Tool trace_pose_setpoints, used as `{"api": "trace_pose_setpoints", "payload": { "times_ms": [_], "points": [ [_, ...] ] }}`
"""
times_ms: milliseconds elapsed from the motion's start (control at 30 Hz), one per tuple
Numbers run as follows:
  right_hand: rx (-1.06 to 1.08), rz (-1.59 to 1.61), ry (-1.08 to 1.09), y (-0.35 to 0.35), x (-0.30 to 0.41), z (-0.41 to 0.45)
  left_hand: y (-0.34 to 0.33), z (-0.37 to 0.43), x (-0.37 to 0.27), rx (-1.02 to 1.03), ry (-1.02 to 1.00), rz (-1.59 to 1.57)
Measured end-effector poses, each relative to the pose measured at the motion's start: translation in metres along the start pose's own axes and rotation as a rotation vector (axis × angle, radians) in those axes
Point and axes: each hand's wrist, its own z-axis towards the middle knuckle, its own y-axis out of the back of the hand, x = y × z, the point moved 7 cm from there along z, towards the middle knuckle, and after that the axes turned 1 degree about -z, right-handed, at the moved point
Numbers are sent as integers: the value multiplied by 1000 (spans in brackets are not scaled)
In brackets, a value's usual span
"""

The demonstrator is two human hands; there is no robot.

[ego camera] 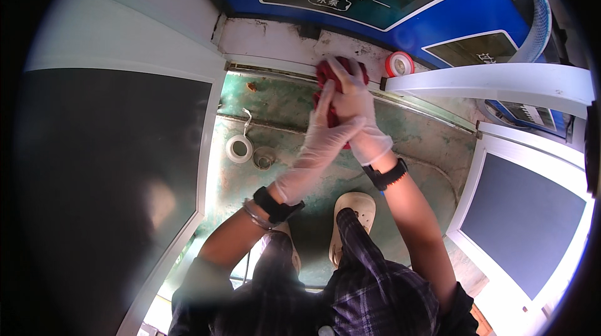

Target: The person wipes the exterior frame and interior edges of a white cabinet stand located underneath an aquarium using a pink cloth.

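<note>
A crumpled dark red cloth (pixel 325 75) lies against the cabinet's stained white inner floor (pixel 267 42), close to its front edge. My right hand (pixel 354 106), in a thin translucent glove, is on top and presses the cloth with bent fingers. Just below it my left hand (pixel 319 136), gloved the same way, closes around the lower part of the cloth, its thumb lying across the right hand's heel. Motion blurs the fingers, and both hands cover much of the cloth. To their right, a red-and-white tape roll (pixel 400 64) rests on the white surface.
Behind stands a blue tank (pixel 404 35) with windows bearing writing. A clear hose (pixel 540 21) curves down beside it. A white frame bar (pixel 488 80) crosses the right. Dark-panelled doors (pixel 117 138) (pixel 521 214) flank me. On the green floor lies a white roll (pixel 228 148).
</note>
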Motion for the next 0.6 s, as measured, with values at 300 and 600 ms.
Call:
{"api": "trace_pose_setpoints", "payload": {
  "times_ms": [300, 600],
  "points": [
    [220, 1, 16, -52, 32, 43, 35, 12, -51, -184, 158, -120],
    [-65, -19, -15, 30, -23, 7, -31, 20, 7, -92, 82, 451]
  ]
}}
